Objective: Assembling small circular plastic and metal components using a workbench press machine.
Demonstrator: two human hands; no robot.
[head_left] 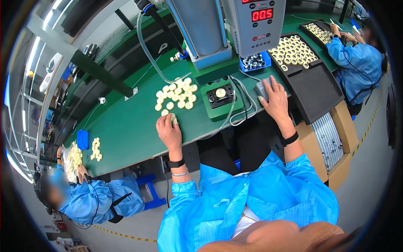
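At the front edge of the green table, my left hand (169, 132) has its fingers closed round a small cream round plastic part (174, 119). A loose pile of similar cream parts (181, 96) lies just beyond it. My right hand (276, 101) rests against a grey control box (261, 89), fingers stretched out and thumb at its near side. Between my hands stands a bench press (210, 63). Under its head, a cream toothed part (221, 93) sits in a black fixture (212, 98) on a green base (215, 113).
A control unit (254, 35) with a red display hangs beside the press. Behind my right hand are a blue bin (267, 60) of metal parts and black trays (317, 86), one holding cream parts. Cables (253, 110) loop near the fixture. Co-workers sit left (100, 201) and right (357, 63).
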